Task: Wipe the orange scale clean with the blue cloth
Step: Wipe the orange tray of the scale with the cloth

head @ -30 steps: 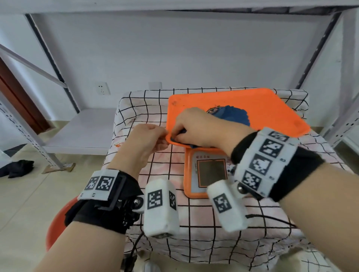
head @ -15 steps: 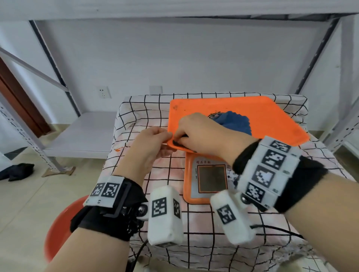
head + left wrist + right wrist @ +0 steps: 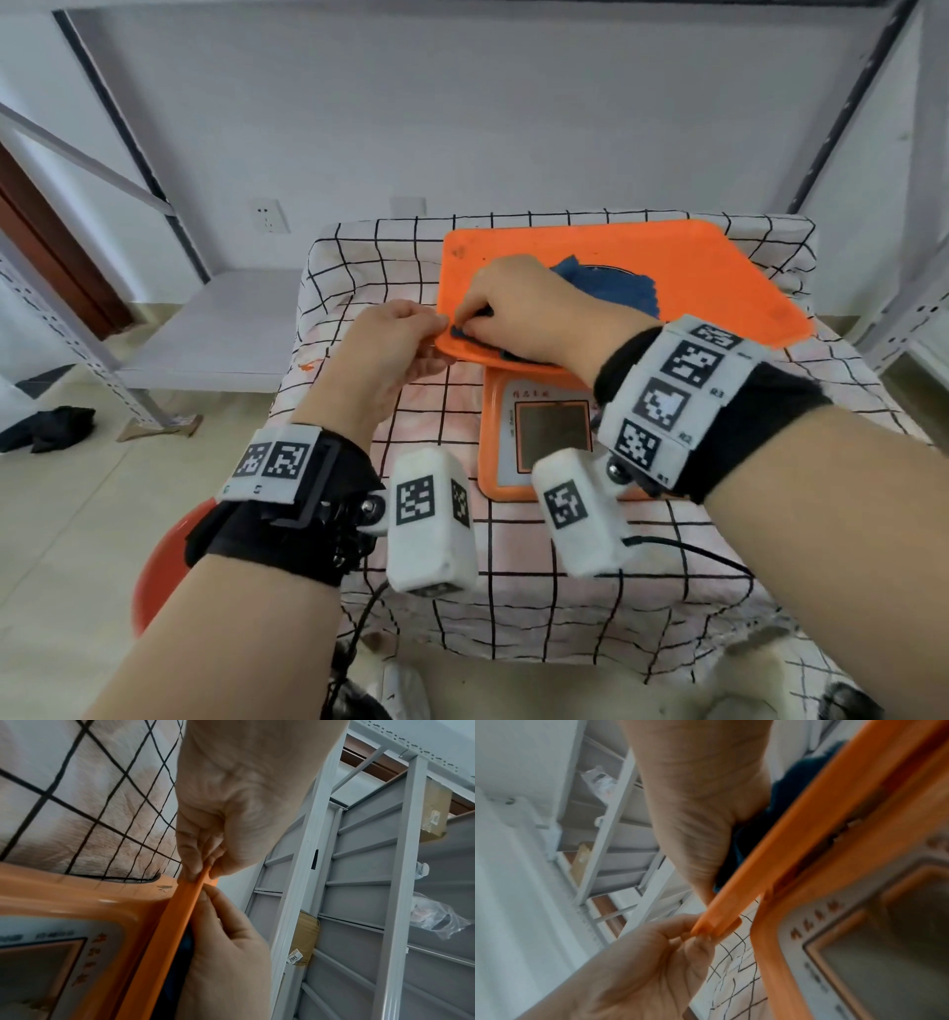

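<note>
The orange scale (image 3: pixel 693 267) stands on the checked tablecloth, its display base (image 3: pixel 549 437) toward me. My left hand (image 3: pixel 441 334) pinches the near-left corner of the scale's tray, thumb above and fingers below, as the left wrist view shows (image 3: pixel 203 874). My right hand (image 3: pixel 472 324) presses and grips the blue cloth (image 3: pixel 616 293) against the tray at that same corner. The cloth trails back over the tray's middle and is partly hidden under the hand. In the right wrist view the cloth (image 3: pixel 782 791) bunches under my palm above the tray rim (image 3: pixel 795 845).
The small table (image 3: pixel 590 591) is draped in a white cloth with black checks. Grey metal shelving (image 3: pixel 914 257) stands at the right and a low grey shelf (image 3: pixel 215 318) at the left. A red stool (image 3: pixel 159 565) sits by my left forearm. Dark fabric (image 3: pixel 46 426) lies on the floor.
Both hands have stayed at the tray's near-left corner. My right hand's fingers have shifted slightly on the cloth, and the view has moved a little.
</note>
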Tool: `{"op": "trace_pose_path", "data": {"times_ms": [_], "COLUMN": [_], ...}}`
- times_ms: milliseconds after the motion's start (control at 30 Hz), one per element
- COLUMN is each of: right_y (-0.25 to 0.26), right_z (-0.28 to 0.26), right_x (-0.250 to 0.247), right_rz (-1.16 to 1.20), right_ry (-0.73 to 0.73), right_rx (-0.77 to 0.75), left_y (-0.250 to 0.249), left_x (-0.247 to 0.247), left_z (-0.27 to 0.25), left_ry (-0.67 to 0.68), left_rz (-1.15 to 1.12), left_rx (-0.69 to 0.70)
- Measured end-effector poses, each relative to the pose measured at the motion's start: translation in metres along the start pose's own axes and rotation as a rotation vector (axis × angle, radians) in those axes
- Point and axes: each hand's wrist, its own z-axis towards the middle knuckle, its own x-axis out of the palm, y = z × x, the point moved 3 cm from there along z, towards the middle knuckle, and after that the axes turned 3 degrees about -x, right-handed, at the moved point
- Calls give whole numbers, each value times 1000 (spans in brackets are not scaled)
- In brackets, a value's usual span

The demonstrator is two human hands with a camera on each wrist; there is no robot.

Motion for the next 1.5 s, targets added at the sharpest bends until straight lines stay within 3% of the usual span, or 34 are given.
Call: {"op": "trace_pose_path", "data": {"times_ms": [67,267,433,600,767,900,1067,1233,1367,1500], "right_y": [1,-15,-8,-2,-1,-2,-5,-1,-4,0], "right_z": [0,-17,2,-9,7,-4,9,-6,8,-2], "right_x": [6,-7,-1,-2,4,5,2,-1,0,4], "right_rz": [-28,68,-50,-57,-152,-154,-147,-163,-183,-165], "right_ry": [-16,162,30,99,36,101,55,147,77,109], "right_rx": [0,-12,27,-61,-9,-122,-27,-112,-19,-68], "left_y": [0,1,1,2,1,2,2,1,0,0], "left_x": [0,-1,-1,-1,0,0,-2,-3,-1,-2], "left_z": [0,0,0,0,-1,0,0,0,0,-2], "left_ry": [0,12,-15,-17,-19,-3,-16,-4,-9,3], "left_rz": [-10,-27,5,25,35,26,32,29,38,33], "left_rx": [-7,-16,-5,0,25,11,21,22,33,32]}}
